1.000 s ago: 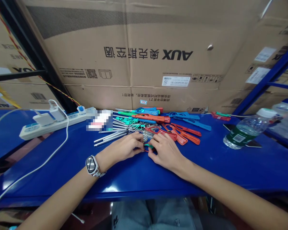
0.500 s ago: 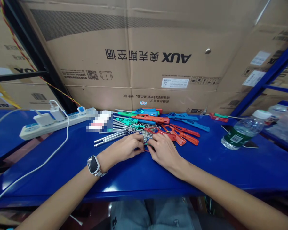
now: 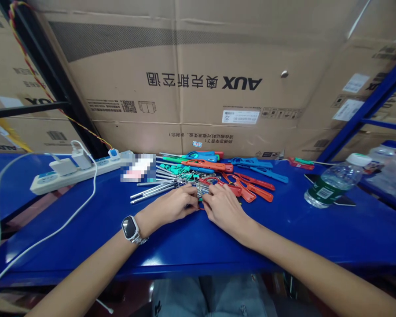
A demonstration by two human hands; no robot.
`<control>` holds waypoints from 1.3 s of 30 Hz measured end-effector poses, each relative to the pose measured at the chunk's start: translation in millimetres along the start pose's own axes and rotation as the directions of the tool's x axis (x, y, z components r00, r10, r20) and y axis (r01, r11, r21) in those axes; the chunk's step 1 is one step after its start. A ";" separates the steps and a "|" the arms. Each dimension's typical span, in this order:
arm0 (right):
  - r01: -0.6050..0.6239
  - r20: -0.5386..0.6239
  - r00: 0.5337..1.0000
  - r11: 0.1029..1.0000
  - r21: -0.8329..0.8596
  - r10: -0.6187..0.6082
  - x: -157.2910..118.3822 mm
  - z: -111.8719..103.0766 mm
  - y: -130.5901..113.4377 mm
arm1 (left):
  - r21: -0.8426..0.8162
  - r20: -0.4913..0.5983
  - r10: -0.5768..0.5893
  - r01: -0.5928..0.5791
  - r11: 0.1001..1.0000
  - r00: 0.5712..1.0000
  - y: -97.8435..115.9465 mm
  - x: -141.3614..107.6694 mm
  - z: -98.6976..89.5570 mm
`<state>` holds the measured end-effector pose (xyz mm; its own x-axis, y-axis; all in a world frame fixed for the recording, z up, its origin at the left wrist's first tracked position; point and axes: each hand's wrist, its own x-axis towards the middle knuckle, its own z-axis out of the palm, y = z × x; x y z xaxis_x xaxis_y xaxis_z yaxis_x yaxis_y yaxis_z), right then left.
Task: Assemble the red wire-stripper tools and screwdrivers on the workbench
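Small coloured part (image 3: pixel 200 200) sits well in front of the cardboard box (image 3: pixel 198 48), pinched between your left hand (image 3: pixel 178 203) and right hand (image 3: pixel 226 209), whose fingers are curled closed on it. Closer to the box lie orange handles (image 3: pixel 207 165) and blue handles (image 3: pixel 270 173); a bottle (image 3: pixel 323 191) stands before it, toward the right.

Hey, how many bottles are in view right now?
2: a green-labelled bottle on the blue table, right of the right hand, and a blue-capped bottle farther right, partly hidden. Others may be out of sight.
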<state>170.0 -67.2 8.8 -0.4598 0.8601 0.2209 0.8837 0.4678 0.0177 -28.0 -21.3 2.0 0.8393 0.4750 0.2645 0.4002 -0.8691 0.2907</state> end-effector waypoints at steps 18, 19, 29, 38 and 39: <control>-0.005 -0.055 0.998 1.000 -0.001 0.005 5.9 4.3 -2.4 | 0.006 -0.014 -0.010 0.010 1.000 1.000 -0.8 -0.2 -0.3; -0.008 -0.052 0.999 1.000 -0.004 0.008 6.7 3.7 -2.0 | 0.010 -0.014 -0.011 0.011 1.000 1.000 -1.2 -0.1 -0.1; 0.059 -0.065 0.997 0.981 0.183 -0.048 4.4 5.7 15.5 | -0.035 -0.032 -0.147 0.145 0.989 0.989 -0.8 -2.4 -4.9; 0.055 -0.149 0.989 0.945 0.322 -0.007 1.6 17.7 17.4 | -0.021 -0.001 -0.213 0.213 0.977 0.977 -1.5 3.4 -5.8; 0.054 -0.156 0.988 0.943 0.328 -0.002 1.3 18.1 17.3 | -0.027 0.001 -0.213 0.213 0.977 0.977 -1.9 4.3 -6.0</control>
<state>183.1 -54.3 -8.3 -0.4420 0.8170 0.3704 0.7797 0.5541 -0.2916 -27.4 -16.8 8.1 0.7350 0.6493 0.1954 0.5598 -0.7436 0.3655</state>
